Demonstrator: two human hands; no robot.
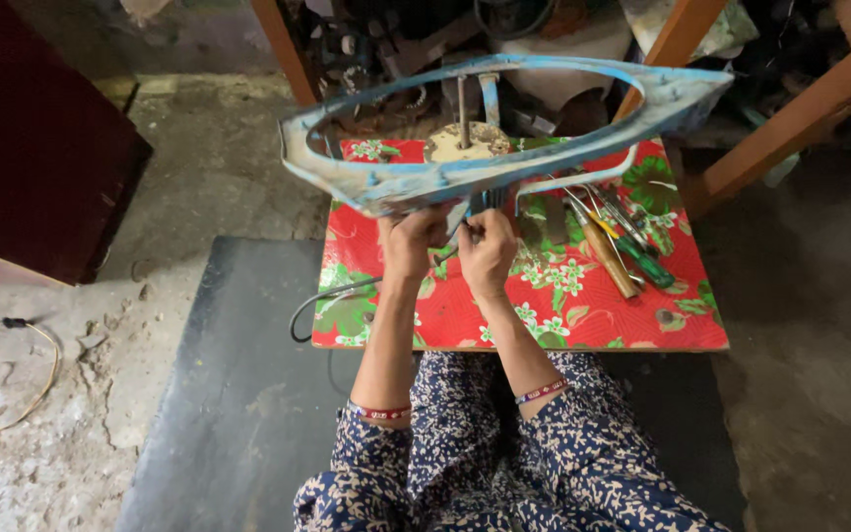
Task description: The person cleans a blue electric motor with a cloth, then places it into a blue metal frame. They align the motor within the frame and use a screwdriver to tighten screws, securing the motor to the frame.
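While both hands work side by side under the near edge of one worn blue metal frame (504, 118) held up over the low bench (465, 320) with its red flowered cover, the fingers of the left hand (412, 241) are curled shut against the frame's underside and those of the right hand (488, 246) are pinched shut on a thin wire there. Beside the right hand lie several hand tools in one loose pile, among them one wooden-handled tool (611, 258) and one green-handled screwdriver (648, 262); the exact count is unclear. One black cable (319, 300) trails off the bench's left edge.
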